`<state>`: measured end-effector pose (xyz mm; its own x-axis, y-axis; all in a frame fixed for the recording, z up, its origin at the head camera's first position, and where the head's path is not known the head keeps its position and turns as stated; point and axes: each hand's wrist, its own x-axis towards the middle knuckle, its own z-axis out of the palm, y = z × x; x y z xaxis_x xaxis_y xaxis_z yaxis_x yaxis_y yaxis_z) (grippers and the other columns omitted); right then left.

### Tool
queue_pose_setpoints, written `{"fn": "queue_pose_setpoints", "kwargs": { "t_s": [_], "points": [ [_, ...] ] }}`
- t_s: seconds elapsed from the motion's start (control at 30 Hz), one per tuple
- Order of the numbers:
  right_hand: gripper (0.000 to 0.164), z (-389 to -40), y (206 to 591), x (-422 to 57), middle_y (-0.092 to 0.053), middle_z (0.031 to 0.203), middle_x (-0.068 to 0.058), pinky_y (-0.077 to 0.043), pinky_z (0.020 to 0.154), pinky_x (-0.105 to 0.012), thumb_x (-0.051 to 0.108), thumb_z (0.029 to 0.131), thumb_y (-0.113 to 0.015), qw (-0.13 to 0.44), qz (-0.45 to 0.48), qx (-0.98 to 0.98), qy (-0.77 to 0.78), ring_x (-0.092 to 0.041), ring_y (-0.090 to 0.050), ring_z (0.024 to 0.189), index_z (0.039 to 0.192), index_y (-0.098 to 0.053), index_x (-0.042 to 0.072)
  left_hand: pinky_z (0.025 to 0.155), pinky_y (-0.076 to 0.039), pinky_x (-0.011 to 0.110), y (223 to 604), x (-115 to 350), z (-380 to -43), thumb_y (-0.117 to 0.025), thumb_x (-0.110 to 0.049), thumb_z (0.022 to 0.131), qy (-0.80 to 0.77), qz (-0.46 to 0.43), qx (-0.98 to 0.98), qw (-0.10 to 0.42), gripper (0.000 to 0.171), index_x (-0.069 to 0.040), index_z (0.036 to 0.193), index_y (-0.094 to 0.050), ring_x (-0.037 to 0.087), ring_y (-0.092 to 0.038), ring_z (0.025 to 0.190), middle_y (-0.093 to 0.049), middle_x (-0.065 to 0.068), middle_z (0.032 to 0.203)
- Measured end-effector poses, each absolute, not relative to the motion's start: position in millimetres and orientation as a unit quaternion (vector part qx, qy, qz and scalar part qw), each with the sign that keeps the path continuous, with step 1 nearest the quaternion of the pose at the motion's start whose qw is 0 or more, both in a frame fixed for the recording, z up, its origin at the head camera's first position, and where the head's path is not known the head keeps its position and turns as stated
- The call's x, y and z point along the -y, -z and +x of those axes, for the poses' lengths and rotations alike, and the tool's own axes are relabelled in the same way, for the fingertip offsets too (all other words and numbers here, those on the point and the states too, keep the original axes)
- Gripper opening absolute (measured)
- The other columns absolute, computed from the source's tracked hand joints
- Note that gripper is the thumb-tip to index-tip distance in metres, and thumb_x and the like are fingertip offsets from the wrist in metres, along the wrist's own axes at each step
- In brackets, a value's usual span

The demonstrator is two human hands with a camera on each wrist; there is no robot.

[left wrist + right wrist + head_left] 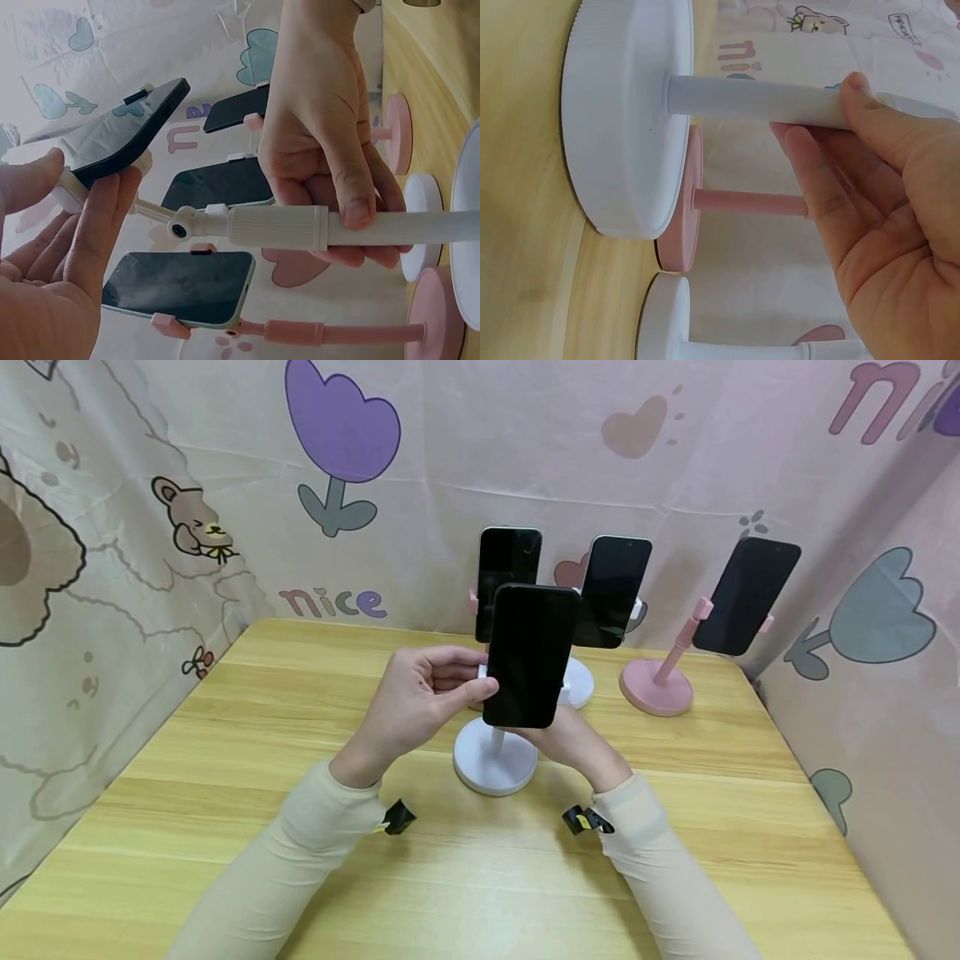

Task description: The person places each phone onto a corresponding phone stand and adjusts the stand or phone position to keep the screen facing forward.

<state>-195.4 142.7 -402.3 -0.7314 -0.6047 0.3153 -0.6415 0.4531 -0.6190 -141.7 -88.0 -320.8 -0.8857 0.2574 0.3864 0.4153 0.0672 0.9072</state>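
Note:
A black phone sits tilted in the clamp of a white phone stand, whose round base rests on the table. My left hand grips the phone's left edge together with the clamp arm, thumb in front and fingers behind, as the left wrist view also shows. Lower down, my right hand pinches the stand's white pole between thumb and fingers, just below the ribbed collar. In the head view the phone hides part of the right hand and the upper pole.
Behind stand three more phones on stands: one on a pink stand, one on a white stand, and one on a pink stand with its base at the right. A patterned cloth hangs behind the wooden table.

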Motion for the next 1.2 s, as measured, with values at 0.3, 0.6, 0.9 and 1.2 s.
{"fn": "queue_pose_setpoints", "kwargs": {
  "t_s": [0.3, 0.6, 0.9, 1.2],
  "points": [
    [0.029, -199, 404, -143, -0.070, 0.123, -0.011, -0.058, 0.102, -0.038, 0.004, 0.098, -0.078, 0.038, 0.380, 0.842, -0.380, -0.022, -0.065, 0.113, 0.126, -0.068, 0.003, 0.080, -0.068, 0.028, 322, 89, -142, -0.083, -0.002, 0.091, 0.618, -0.247, 0.744, 0.067, 0.026, 0.004, 0.117, -0.078, 0.012, -0.079, 0.085, -0.081, 0.018, 0.103],
    [0.017, -200, 403, -143, -0.073, 0.114, -0.009, -0.059, 0.099, -0.040, 0.006, 0.099, -0.076, 0.050, 0.373, 0.851, -0.367, -0.021, -0.066, 0.107, 0.115, -0.071, 0.004, 0.092, -0.067, 0.038, 320, 96, -145, -0.057, -0.014, 0.112, 0.633, -0.262, 0.728, 0.005, 0.027, 0.003, 0.127, -0.072, 0.018, -0.078, 0.099, -0.077, 0.019, 0.119],
    [0.019, -201, 408, -143, -0.073, 0.110, -0.009, -0.060, 0.097, -0.040, 0.007, 0.097, -0.080, 0.060, 0.372, 0.849, -0.371, -0.021, -0.067, 0.103, 0.114, -0.072, 0.004, 0.091, -0.067, 0.032, 335, 91, -157, -0.067, 0.003, 0.102, 0.561, -0.240, 0.790, 0.061, 0.028, -0.003, 0.128, -0.073, 0.024, -0.076, 0.108, -0.077, 0.013, 0.123],
    [0.026, -203, 410, -144, -0.072, 0.114, -0.012, -0.060, 0.096, -0.043, 0.004, 0.097, -0.079, 0.073, 0.382, 0.843, -0.372, -0.024, -0.067, 0.104, 0.121, -0.069, 0.001, 0.087, -0.068, 0.038, 348, 73, -164, -0.065, 0.018, 0.087, 0.526, -0.260, 0.799, 0.127, 0.042, 0.002, 0.126, -0.073, 0.032, -0.080, 0.104, -0.080, 0.019, 0.117]
  ]
}}
